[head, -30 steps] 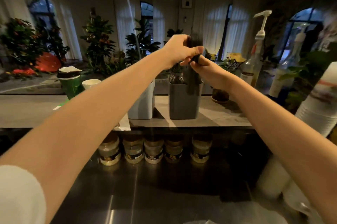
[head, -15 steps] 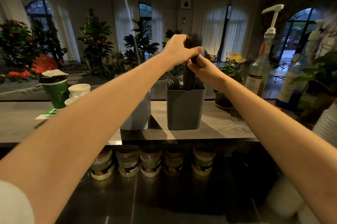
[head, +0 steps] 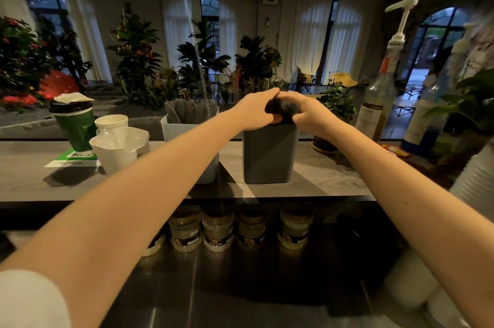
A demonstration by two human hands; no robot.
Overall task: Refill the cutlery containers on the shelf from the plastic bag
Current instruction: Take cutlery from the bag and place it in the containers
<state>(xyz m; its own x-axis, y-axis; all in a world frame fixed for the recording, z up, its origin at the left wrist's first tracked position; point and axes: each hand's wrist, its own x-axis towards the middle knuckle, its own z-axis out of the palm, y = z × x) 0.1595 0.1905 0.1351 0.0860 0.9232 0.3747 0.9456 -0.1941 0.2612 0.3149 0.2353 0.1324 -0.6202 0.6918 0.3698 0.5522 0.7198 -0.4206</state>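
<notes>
A dark grey container (head: 270,152) stands on the shelf (head: 320,180). Both my hands are at its mouth, around a bundle of black cutlery (head: 278,110) that sits low in the container with only its top showing. My left hand (head: 256,108) curls round the bundle from the left. From the right, my right hand (head: 307,111) grips the same bundle. A light grey container (head: 187,130) with clear cutlery stands just left, partly behind my left forearm. The plastic bag is out of view.
A green lidded cup (head: 74,124), a white jug (head: 120,148) and a white cup (head: 111,122) stand at the left of the shelf. Syrup pump bottles (head: 379,98) and a potted plant (head: 334,114) are on the right. Several jars (head: 216,231) line up under the shelf.
Both hands have come down with the black cutlery bundle, from well above the dark grey container to its rim. The bundle now sits deep inside. The camera tilted down and closer.
</notes>
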